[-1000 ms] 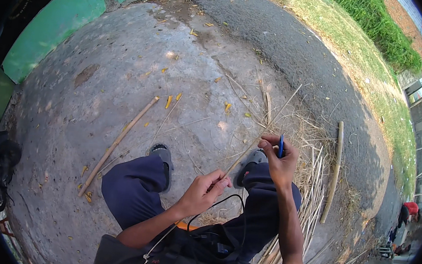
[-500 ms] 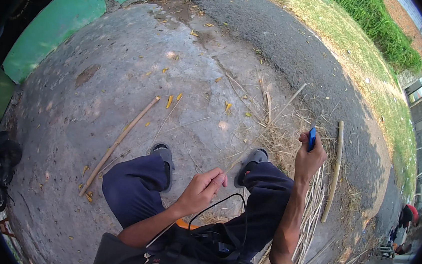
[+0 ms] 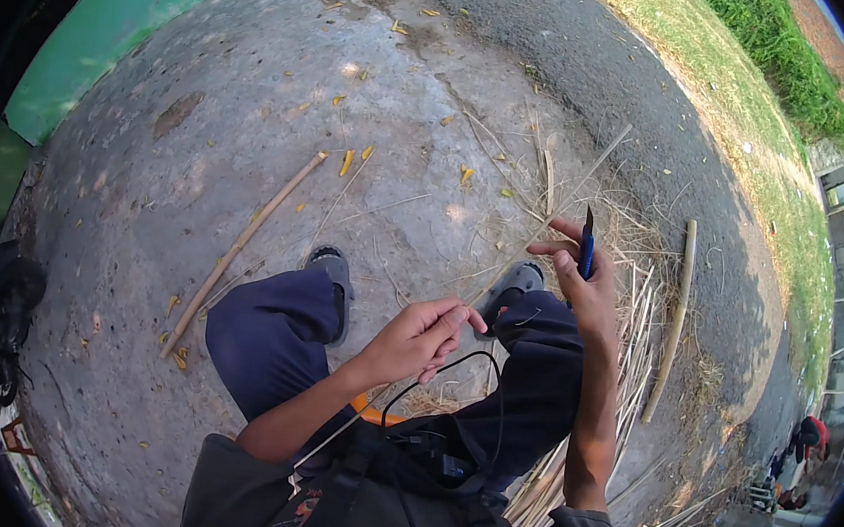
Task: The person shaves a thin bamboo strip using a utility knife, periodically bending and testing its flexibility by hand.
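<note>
I sit on rough concrete with my knees drawn up in dark blue trousers. My left hand (image 3: 420,339) pinches a thin pale bamboo strip (image 3: 571,186) over my lap. The strip runs up and to the right, past my right hand (image 3: 590,293), and its far end lies out over the ground. My right hand grips a small blue-handled knife (image 3: 586,246) with the blade pointing up, close beside the strip. My grey sandals (image 3: 333,268) rest on the ground in front of me.
A long bamboo stick (image 3: 243,240) lies on the left and another (image 3: 673,321) on the right. A heap of split strips (image 3: 633,322) sits by my right leg. A green wall (image 3: 110,46) stands at the far left, with an asphalt road (image 3: 654,133) and grass beyond.
My right hand swung out to the right with the knife, then came back toward the strip. My left hand stayed over my lap, holding the strip.
</note>
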